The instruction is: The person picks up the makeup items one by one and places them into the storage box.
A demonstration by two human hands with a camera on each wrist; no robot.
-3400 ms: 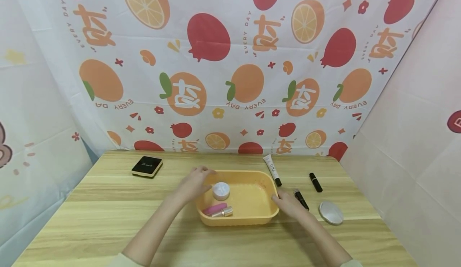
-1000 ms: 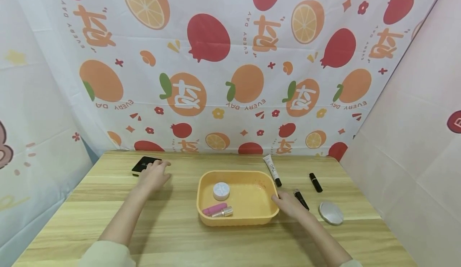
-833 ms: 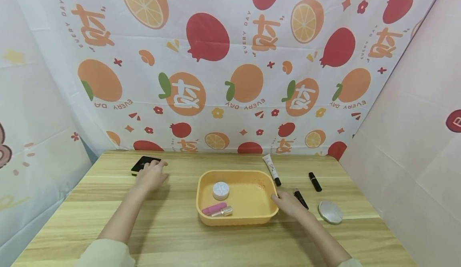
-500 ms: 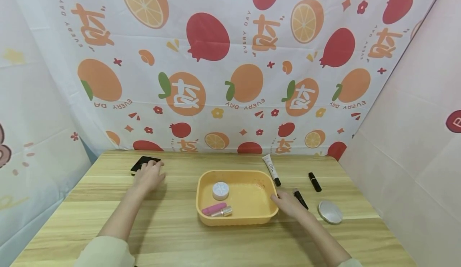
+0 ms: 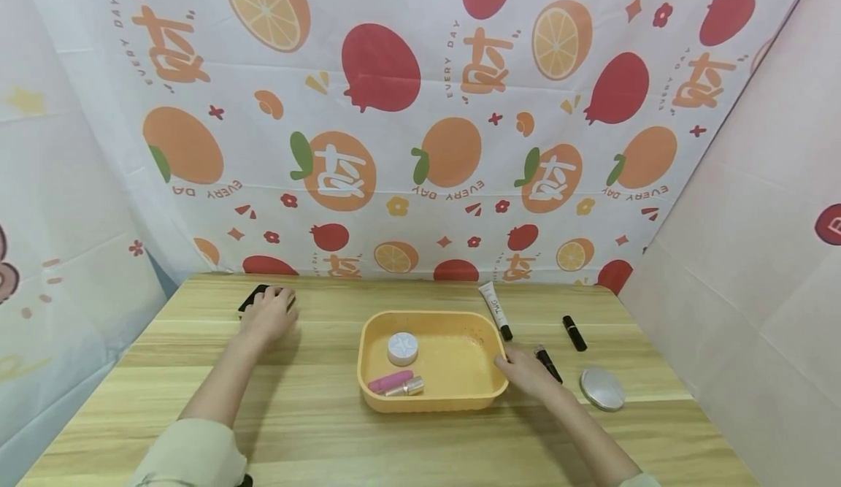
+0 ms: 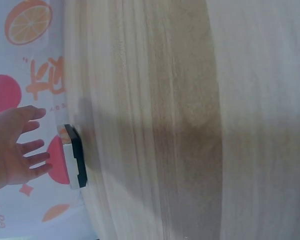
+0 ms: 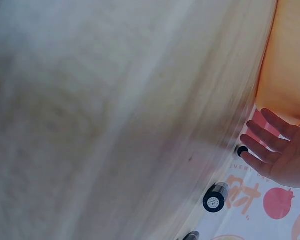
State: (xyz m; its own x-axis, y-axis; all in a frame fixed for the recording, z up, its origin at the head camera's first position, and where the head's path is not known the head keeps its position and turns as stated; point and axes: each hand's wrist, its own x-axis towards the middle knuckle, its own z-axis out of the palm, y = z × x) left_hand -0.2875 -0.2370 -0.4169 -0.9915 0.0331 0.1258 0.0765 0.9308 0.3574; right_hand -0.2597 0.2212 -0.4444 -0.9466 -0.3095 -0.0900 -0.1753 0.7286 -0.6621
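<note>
My left hand reaches over the black square compact at the table's back left. The left wrist view shows that hand with fingers spread beside the compact, apart from it. My right hand holds the right rim of a yellow plastic tray, thumb over the edge. Its fingers extend outside the tray wall in the right wrist view. Inside the tray lie a round white container, a pink tube and a silver-capped lipstick.
Right of the tray lie a white squeeze tube, a small black tube with a clear end, a black lipstick-like tube and a round silver compact. A fruit-print cloth hangs behind the wooden table.
My left hand has left the tray's left side and gone across to the black compact, lately shifting slightly left over it. The right hand and tray have stayed put.
</note>
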